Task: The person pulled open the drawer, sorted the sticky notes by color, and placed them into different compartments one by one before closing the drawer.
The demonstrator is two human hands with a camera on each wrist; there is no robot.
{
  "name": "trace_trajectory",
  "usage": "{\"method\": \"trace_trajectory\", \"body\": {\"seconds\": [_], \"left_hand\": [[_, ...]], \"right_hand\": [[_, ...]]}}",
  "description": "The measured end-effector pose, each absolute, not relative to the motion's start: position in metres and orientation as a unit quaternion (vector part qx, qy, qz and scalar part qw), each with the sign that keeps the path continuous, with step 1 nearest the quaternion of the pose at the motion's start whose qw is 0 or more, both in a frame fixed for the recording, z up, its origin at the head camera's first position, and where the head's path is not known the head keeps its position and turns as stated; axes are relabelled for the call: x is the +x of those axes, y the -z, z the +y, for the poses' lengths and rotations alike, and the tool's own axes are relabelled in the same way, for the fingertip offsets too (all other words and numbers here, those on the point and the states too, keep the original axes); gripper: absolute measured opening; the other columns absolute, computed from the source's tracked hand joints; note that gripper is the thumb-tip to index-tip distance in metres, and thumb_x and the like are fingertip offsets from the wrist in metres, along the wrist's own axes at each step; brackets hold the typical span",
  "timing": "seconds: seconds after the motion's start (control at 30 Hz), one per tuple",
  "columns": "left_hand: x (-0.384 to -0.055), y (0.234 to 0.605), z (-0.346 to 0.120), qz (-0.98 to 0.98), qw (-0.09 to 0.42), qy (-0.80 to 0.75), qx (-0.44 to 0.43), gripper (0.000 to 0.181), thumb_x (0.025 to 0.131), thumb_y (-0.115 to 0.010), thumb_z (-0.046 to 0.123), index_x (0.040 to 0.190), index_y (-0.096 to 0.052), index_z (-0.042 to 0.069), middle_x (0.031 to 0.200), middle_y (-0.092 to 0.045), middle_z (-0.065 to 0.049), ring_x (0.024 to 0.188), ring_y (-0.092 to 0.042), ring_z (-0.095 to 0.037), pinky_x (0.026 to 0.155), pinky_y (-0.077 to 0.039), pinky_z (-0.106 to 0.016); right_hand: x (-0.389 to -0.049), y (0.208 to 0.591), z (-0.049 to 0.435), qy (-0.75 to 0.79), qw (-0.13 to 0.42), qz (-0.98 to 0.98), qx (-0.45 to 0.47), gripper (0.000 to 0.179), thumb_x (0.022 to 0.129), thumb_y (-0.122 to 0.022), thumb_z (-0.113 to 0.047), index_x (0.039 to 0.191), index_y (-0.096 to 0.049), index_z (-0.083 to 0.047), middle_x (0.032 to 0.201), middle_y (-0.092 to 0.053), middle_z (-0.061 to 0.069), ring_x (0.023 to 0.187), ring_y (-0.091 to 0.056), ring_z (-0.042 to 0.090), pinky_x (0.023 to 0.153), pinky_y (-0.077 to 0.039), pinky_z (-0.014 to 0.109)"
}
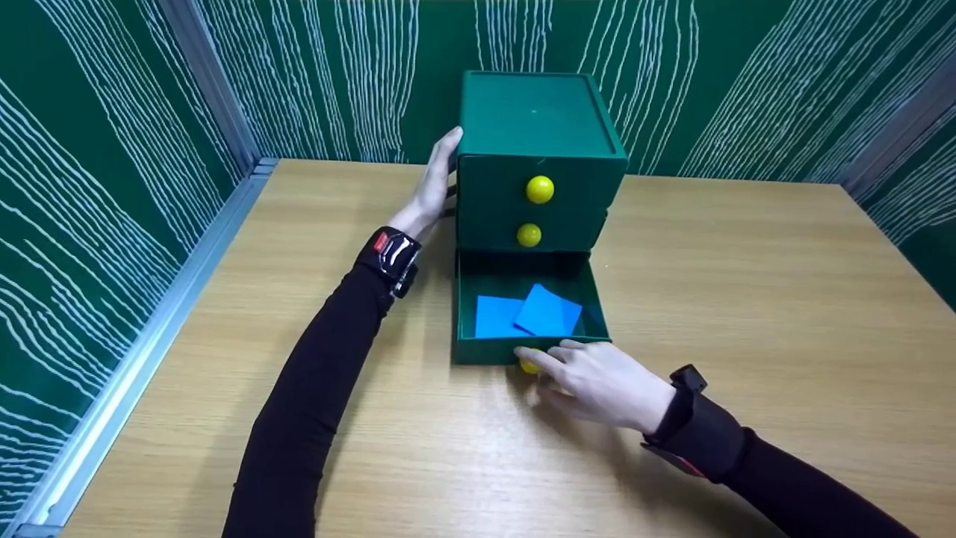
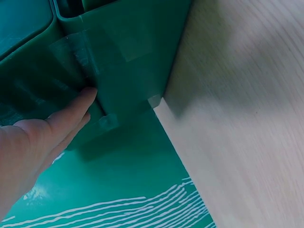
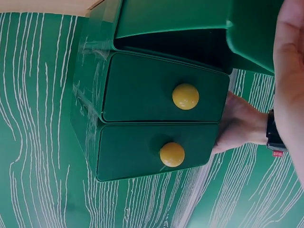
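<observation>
A green drawer unit (image 1: 541,116) with yellow knobs stands on the table. Its bottom drawer (image 1: 470,351) is pulled out, with two blue paper squares (image 1: 549,312) lying inside, one partly over the other. My left hand (image 1: 432,187) rests flat against the unit's left side, fingers extended, also seen in the left wrist view. At the drawer's front, my right hand (image 1: 601,381) has its index finger over the bottom yellow knob (image 1: 529,367). The thumb is blurred below that knob and looks apart from it. In the right wrist view the fingertips are out of sight.
The upper two drawers, with a top knob (image 1: 540,190) and a middle knob (image 1: 529,235), are closed. Behind the wooden table (image 1: 747,299) stand green panels (image 1: 441,45) with white lines. A metal rail (image 1: 149,321) runs along the left edge.
</observation>
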State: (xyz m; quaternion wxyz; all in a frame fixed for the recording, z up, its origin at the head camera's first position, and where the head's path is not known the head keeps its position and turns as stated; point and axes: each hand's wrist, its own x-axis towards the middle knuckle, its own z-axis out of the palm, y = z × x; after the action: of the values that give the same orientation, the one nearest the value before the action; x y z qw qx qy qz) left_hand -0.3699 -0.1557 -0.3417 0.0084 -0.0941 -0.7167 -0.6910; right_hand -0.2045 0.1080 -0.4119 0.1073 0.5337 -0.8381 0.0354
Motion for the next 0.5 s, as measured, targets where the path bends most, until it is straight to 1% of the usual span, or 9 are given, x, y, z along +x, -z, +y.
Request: {"method": "trace_trajectory", "body": {"seconds": [0.13, 0.23, 0.37, 0.5], "left_hand": [[-0.370, 0.343, -0.156, -0.711, 0.015, 0.697, -0.089, 0.066, 0.103, -0.022, 0.044, 0.161, -0.011, 0.014, 0.169, -0.008, -0.007, 0.155, -0.013, -0.030, 0.124, -0.017, -0.055], [-0.370, 0.343, -0.156, -0.705, 0.009, 0.704, -0.081, 0.066, 0.103, -0.023, 0.046, 0.161, -0.012, 0.017, 0.169, -0.009, -0.005, 0.155, -0.015, -0.029, 0.123, -0.020, -0.054], [-0.369, 0.342, -0.157, -0.705, -0.001, 0.705, -0.077, 0.067, 0.102, -0.024, 0.049, 0.161, -0.011, 0.020, 0.169, -0.008, -0.003, 0.155, -0.015, -0.026, 0.123, -0.020, -0.054], [-0.370, 0.343, -0.156, -0.708, 0.008, 0.701, -0.087, 0.067, 0.103, -0.023, 0.046, 0.161, -0.011, 0.017, 0.169, -0.008, -0.005, 0.156, -0.014, -0.028, 0.123, -0.019, -0.056]], "right_hand": [[-0.210, 0.413, 0.102, -0.033, 0.148, -0.831, 0.536, 0.034, 0.084, -0.078, -0.016, 0.116, -0.066, -0.008, 0.075, -0.070, 0.003, 0.057, -0.059, 0.014, 0.050, -0.048, 0.021], [-0.213, 0.412, 0.100, -0.037, 0.162, -0.829, 0.533, 0.028, 0.082, -0.080, -0.011, 0.107, -0.067, -0.009, 0.070, -0.067, 0.003, 0.052, -0.056, 0.012, 0.045, -0.044, 0.020], [-0.218, 0.408, 0.099, -0.036, 0.155, -0.834, 0.528, 0.024, 0.084, -0.078, -0.009, 0.104, -0.066, -0.010, 0.070, -0.068, 0.004, 0.053, -0.057, 0.013, 0.046, -0.045, 0.020], [-0.225, 0.406, 0.098, -0.034, 0.148, -0.838, 0.524, 0.022, 0.086, -0.076, -0.008, 0.106, -0.066, -0.009, 0.072, -0.069, 0.006, 0.054, -0.058, 0.015, 0.047, -0.047, 0.021]]}}
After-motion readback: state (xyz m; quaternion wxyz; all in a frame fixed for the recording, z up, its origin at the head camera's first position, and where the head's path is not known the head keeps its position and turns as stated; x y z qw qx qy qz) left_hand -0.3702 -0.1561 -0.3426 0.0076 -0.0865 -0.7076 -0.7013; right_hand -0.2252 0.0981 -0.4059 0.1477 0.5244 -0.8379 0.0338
